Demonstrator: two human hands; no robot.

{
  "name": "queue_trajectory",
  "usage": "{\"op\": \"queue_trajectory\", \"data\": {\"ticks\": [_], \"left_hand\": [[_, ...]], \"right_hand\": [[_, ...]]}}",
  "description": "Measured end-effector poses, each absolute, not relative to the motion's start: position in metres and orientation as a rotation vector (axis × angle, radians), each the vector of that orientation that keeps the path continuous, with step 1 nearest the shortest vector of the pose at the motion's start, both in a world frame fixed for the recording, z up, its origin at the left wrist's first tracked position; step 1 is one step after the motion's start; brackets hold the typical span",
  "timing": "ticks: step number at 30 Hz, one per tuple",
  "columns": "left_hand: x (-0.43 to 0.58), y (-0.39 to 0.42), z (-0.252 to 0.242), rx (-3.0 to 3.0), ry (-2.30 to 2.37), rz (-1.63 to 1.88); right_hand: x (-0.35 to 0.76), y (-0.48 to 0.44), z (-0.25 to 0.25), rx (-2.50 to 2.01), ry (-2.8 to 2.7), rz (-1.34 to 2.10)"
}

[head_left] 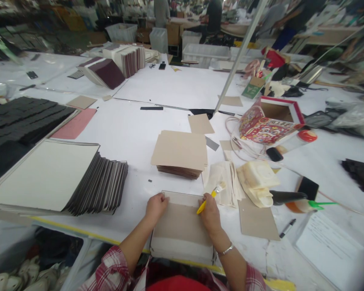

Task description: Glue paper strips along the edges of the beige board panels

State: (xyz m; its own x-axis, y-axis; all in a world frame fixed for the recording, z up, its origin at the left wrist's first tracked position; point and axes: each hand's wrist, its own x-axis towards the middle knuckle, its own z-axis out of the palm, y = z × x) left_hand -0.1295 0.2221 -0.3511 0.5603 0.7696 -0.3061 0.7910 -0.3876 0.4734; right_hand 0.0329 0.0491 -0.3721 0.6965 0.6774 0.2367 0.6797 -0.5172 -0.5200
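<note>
In front of me at the table edge lies a flat pale panel (182, 247) with a brown cardboard sheet (180, 221) on it. My left hand (156, 206) is closed, pinching the panel's far left corner. My right hand (210, 214) is closed round a yellow-handled paintbrush (206, 204), bristles pointing away to the right, and its fingers also touch the panel's far right corner. Just beyond stands a stack of brown cardboard sheets (182, 149). Pale cloth or paper pieces (221, 182) lie beside the brush tip.
On the left are a tall stack of pale, dark-edged panels (48, 173) and black pieces (18, 121). On the right stand a cream plastic container (256, 178), a red patterned box (267, 123), a bottle (300, 205) and a marker (287, 228). A slanted metal pole (239, 56) rises beyond.
</note>
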Motion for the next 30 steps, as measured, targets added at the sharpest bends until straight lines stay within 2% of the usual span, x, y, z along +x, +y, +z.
{"op": "queue_trajectory", "data": {"ticks": [4, 7, 10, 12, 19, 24, 30], "left_hand": [[-0.14, 0.217, -0.341, 2.528, 1.225, 0.187], [-0.144, 0.202, -0.344, 2.793, 0.803, 0.349], [-0.141, 0.187, -0.356, 2.946, 0.35, 0.21], [-0.14, 0.183, -0.363, 2.979, 0.26, 0.109], [-0.167, 0.204, -0.358, 3.021, 0.536, 0.052], [-0.182, 0.215, -0.34, 2.981, 0.957, 0.245], [-0.164, 0.2, -0.341, 2.909, 0.761, 0.341]], "right_hand": [[0.035, 0.036, -0.361, -2.393, -0.908, -0.214], [0.014, 0.037, -0.362, -2.194, -1.125, -0.27], [-0.017, 0.051, -0.373, -2.015, -1.462, -0.198], [-0.029, 0.058, -0.382, -2.022, -1.574, -0.155], [-0.005, 0.027, -0.384, -2.173, -1.525, -0.203], [0.012, 0.0, -0.371, -2.243, -1.227, -0.217], [0.01, -0.01, -0.363, -2.198, -1.072, -0.149]]}}
